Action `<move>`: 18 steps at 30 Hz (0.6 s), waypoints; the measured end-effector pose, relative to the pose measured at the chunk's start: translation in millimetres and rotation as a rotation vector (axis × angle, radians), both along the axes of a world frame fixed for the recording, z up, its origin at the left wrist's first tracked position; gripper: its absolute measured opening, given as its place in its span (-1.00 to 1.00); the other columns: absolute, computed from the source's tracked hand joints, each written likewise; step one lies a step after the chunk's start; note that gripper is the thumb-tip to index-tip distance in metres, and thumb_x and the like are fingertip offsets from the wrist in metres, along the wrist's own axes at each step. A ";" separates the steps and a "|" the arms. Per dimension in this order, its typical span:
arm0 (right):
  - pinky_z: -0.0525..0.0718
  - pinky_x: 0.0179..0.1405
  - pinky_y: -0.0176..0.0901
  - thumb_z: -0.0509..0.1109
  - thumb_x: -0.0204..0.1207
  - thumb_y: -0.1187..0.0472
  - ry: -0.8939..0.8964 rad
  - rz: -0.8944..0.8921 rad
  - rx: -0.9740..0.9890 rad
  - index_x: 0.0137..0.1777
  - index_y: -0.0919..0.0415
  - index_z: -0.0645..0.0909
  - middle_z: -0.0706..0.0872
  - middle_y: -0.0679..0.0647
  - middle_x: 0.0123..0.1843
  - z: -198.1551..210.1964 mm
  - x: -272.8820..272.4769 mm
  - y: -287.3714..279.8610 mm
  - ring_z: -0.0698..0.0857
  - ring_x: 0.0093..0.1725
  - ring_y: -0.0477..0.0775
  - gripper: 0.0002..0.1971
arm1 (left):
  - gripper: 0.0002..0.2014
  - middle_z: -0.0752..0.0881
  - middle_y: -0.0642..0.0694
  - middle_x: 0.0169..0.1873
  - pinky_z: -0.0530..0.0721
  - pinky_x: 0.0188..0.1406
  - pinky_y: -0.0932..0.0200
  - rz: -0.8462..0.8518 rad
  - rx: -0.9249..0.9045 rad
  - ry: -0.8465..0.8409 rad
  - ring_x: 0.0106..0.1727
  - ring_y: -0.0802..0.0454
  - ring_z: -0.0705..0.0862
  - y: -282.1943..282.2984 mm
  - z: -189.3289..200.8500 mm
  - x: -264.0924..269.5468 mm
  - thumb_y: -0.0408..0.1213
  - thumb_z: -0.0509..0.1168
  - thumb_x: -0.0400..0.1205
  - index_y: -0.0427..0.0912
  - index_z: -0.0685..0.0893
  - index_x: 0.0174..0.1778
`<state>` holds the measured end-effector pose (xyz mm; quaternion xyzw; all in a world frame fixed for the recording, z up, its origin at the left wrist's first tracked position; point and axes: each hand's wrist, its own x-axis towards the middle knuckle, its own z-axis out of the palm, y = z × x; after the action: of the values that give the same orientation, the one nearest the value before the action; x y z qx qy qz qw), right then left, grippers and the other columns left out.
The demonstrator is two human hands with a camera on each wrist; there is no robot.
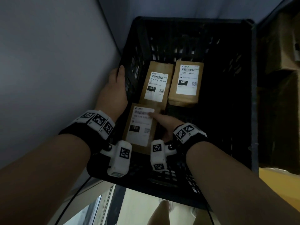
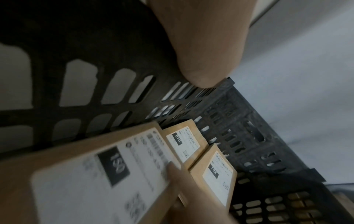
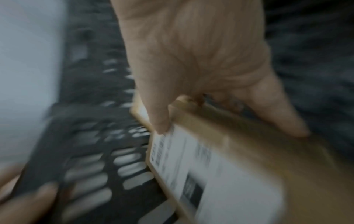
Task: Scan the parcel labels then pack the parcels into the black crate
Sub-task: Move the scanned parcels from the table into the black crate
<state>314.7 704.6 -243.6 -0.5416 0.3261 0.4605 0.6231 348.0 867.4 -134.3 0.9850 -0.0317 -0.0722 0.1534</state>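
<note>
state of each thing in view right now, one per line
parcel 150: held over the crate, label up
parcel 010: lying in the crate, label up
parcel 102: lying beside 010, label up
black crate: open, right half unfilled
left hand: grips the crate's left wall
right hand: pinches parcel 150

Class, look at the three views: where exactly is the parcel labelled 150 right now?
In the head view, the parcel labelled 150 is inside the black crate, near its left wall, just in front of parcel 010. The right hand grips it.
</note>
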 end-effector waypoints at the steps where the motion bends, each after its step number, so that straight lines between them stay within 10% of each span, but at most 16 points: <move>1: 0.51 0.34 0.48 0.62 0.11 -0.29 0.067 0.003 0.045 0.40 0.06 0.55 0.65 0.20 0.36 -6.1 -6.4 2.2 0.61 0.35 0.36 -0.14 | -0.29 0.06 -0.31 0.66 0.49 0.33 -0.19 0.003 0.002 0.000 0.44 -0.35 0.44 -0.5 0.8 0.2 -0.44 0.12 0.67 -0.23 -0.07 0.70; 5: 0.46 0.27 0.65 0.74 -0.24 -0.35 0.096 -0.098 0.095 0.47 -0.04 0.51 0.64 0.17 0.40 -43.4 -14.1 12.1 0.61 0.36 0.38 0.15 | -0.29 0.06 -0.30 0.66 0.50 0.27 -0.19 0.013 0.022 0.005 0.40 -0.37 0.47 1.8 2.4 -0.3 -0.45 0.13 0.66 -0.22 -0.06 0.70; 9: 0.71 0.08 0.35 0.48 0.50 0.31 -0.100 -0.318 0.031 0.42 0.12 0.52 0.72 0.24 0.26 7.7 0.6 12.0 0.72 0.17 0.31 -0.52 | -0.28 0.05 -0.30 0.66 0.53 0.24 -0.19 0.002 0.035 -0.004 0.36 -0.37 0.50 0.9 1.0 0.8 -0.46 0.14 0.65 -0.23 -0.06 0.70; 18: 0.70 0.23 0.26 0.60 0.37 0.30 -0.325 -0.202 -0.183 0.41 0.31 0.52 0.71 0.24 0.30 5.9 7.4 7.8 0.72 0.24 0.26 -0.40 | -0.27 0.07 -0.34 0.65 0.44 0.36 -0.18 -0.005 0.073 -0.011 0.46 -0.36 0.40 -3.3 2.1 2.0 -0.43 0.15 0.66 -0.25 -0.08 0.69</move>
<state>322.2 712.4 -237.7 -0.6275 0.3146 0.2708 0.6588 350.0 864.1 -132.2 0.9903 -0.0324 -0.0681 0.1171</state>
